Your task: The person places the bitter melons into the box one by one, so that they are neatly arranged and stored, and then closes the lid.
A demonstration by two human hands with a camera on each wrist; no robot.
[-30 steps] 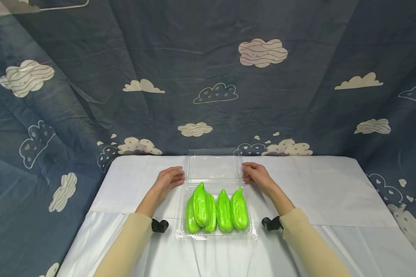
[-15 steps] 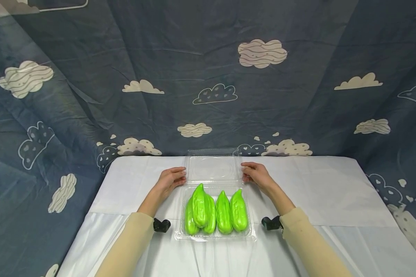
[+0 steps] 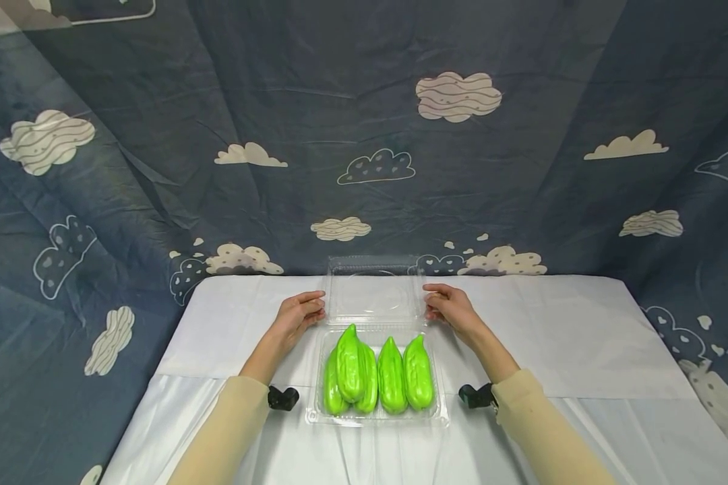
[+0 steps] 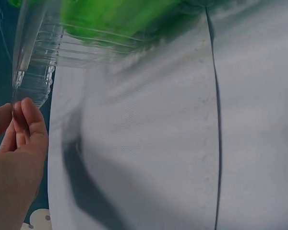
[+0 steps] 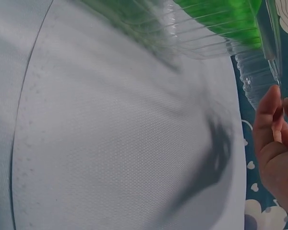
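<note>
A clear plastic clamshell box stands in the middle of the table with its lid up on the far side. In its base lie several bright green, ridged vegetables with pointed tips, like bitter melons; one rests on top of others at the left. My left hand pinches the lid's left edge between thumb and fingers, as the left wrist view shows close up. On the opposite edge, my right hand pinches the lid in the same way, its fingertips at the rim.
A white cloth with a seam across it covers the table. Behind and at the sides hangs a dark blue curtain printed with clouds. Black wrist cameras sit at both sleeve cuffs.
The lid has tilted up slightly, its far edge standing higher against the curtain. Both hands stay at its side edges, and the green vegetables lie as before in the base.
</note>
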